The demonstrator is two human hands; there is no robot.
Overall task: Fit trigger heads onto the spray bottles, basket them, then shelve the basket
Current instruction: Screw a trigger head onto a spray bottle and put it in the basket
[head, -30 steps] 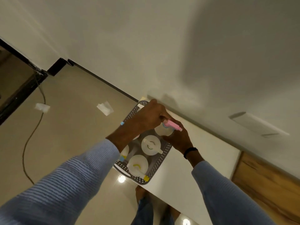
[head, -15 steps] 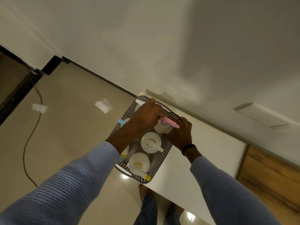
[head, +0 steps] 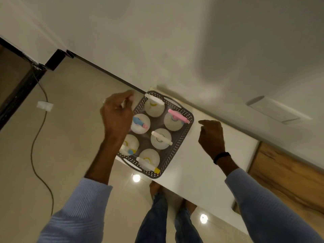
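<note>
A grey perforated basket (head: 186, 137) stands at the left end of a white surface (head: 201, 174), against the wall. Several white spray bottles with trigger heads stand in it in two rows, among them a pink-headed one (head: 175, 121) at the far right, a blue-and-pink one (head: 140, 126), a white-headed one (head: 160, 139) and a yellow-tipped one (head: 149, 159) nearest me. My left hand (head: 117, 114) hovers at the basket's left edge, blurred, fingers curled, covering part of the left row. My right hand (head: 211, 135) hangs to the right of the basket, loosely curled and holding nothing.
A cable (head: 35, 146) with a white plug block (head: 44, 105) lies on the tiled floor to the left. A wooden panel (head: 289, 172) borders the surface on the right. My legs (head: 157, 211) stand below the surface's near edge. A white box (head: 275, 109) is fixed on the wall.
Both hands have come off the pink-headed bottle, which now stands in the basket. My left hand moved left to the basket's edge and my right hand moved right, away from it.
</note>
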